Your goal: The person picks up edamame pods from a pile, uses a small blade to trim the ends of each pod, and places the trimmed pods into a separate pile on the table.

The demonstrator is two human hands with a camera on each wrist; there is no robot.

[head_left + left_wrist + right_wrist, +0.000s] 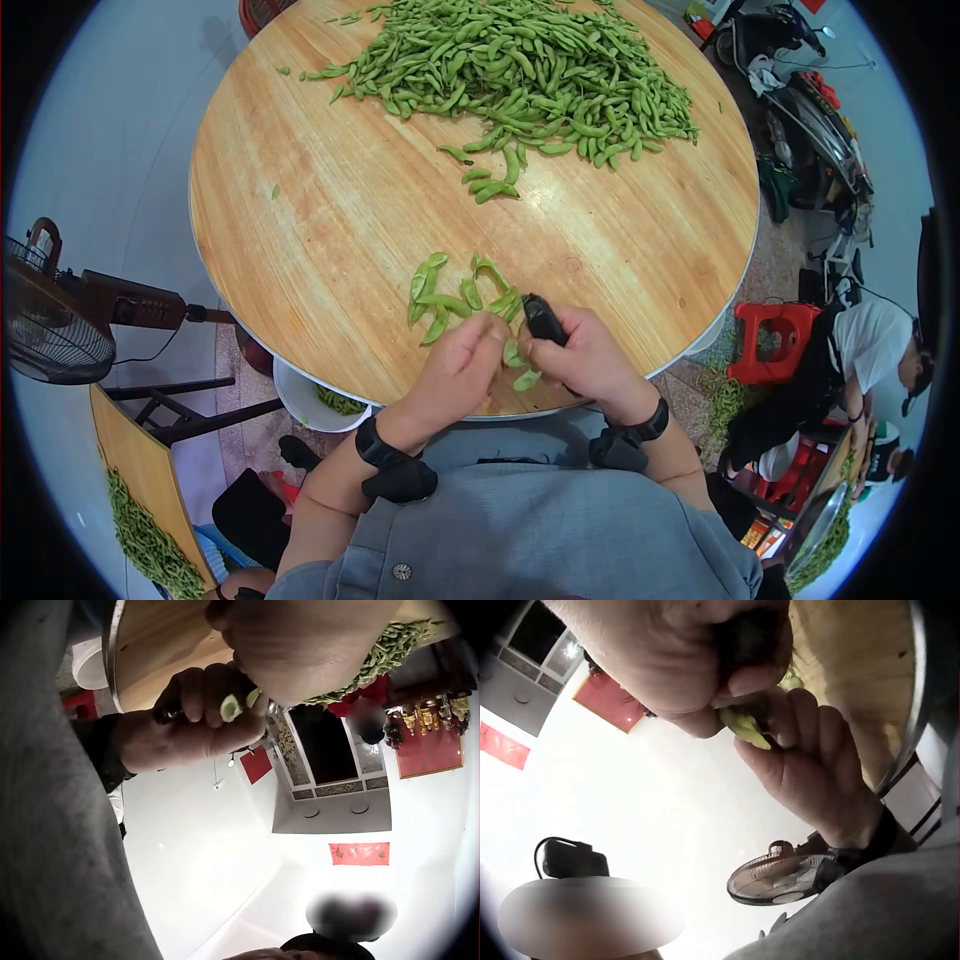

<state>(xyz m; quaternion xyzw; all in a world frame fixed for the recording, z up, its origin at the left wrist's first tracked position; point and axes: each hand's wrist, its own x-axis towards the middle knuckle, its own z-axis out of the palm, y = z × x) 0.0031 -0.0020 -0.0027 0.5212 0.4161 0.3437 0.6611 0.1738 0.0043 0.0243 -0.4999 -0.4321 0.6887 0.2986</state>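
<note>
Close together over the table's near edge, both hands are at work on a green edamame pod [514, 352]. My left hand [462, 365] pinches it with curled fingers; in the right wrist view the pod [746, 729] lies between the two hands' fingertips. My right hand [590, 360] has its fingers wrapped round a tool with a thick black handle [543, 320], whose working end is hidden. A pale green piece [527, 380] hangs below the right thumb, and shows as a cut-looking bit [229, 709] in the left wrist view. Several pods [430, 290] lie just beyond the hands.
A large heap of edamame pods [540, 80] covers the far side of the round wooden table [300, 220]. Below its left edge stands a white bucket [300, 395] holding pods. A fan [65, 325] is at left; a red stool [770, 340] and another person [865, 345] are at right.
</note>
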